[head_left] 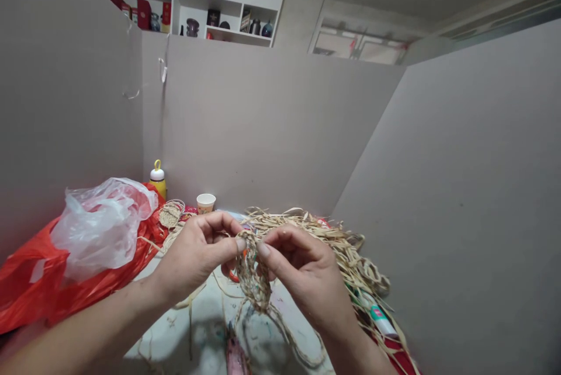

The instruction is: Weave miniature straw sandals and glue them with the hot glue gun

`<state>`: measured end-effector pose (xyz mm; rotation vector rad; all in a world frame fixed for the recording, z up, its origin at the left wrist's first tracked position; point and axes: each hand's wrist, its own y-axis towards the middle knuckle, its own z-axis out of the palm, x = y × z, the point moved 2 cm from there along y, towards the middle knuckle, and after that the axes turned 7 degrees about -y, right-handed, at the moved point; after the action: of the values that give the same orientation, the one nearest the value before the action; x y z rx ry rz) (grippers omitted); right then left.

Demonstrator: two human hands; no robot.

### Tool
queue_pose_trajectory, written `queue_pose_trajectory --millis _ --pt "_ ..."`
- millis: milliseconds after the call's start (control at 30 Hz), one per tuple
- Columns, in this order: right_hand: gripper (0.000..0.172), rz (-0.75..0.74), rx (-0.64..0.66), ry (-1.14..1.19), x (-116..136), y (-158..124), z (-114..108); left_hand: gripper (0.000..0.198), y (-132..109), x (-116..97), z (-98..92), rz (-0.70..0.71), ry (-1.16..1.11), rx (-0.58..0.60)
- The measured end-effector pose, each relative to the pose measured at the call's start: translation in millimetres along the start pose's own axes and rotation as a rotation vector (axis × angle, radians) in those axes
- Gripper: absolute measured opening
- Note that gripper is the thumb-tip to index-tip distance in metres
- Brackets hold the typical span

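Between my hands, above the table, hangs a small piece of woven straw (pixel 255 283), its strands twisted and braided. My left hand (pixel 205 249) pinches its upper left edge between thumb and fingers. On the upper right edge, the thumb and fingertips of my right hand (pixel 302 264) are closed in the same way. A braided straw cord (pixel 302 354) trails below the piece and loops over the table toward my right wrist. Something orange-red shows partly behind the weave; I cannot make out what it is.
Loose straw strips (pixel 333 243) pile up at the back right, with a white and green tube (pixel 381 319) beside them. At left lie red and clear plastic bags (pixel 105 223), a yellow bottle (pixel 158 179), a paper cup (pixel 205 204) and a woven straw disc (pixel 170 215). Grey partitions (pixel 263 124) enclose the table.
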<state>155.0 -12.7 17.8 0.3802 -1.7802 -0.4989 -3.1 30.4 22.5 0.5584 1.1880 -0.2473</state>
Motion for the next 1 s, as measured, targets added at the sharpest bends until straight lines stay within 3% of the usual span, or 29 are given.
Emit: queue_pose_trajectory --millis 333,1000 --pt "0.012 -0.105 0.005 -0.163 2.0 -1.6 -0.2 0.015 2.2 3.9 -3.2 -0.042 -0.025 0.106" --pt "0.022 -0.513 0.0 -0.33 14.3 -8.2 -6.6 0.013 -1.0 3.1 -1.3 -0.017 -0.087 0.035"
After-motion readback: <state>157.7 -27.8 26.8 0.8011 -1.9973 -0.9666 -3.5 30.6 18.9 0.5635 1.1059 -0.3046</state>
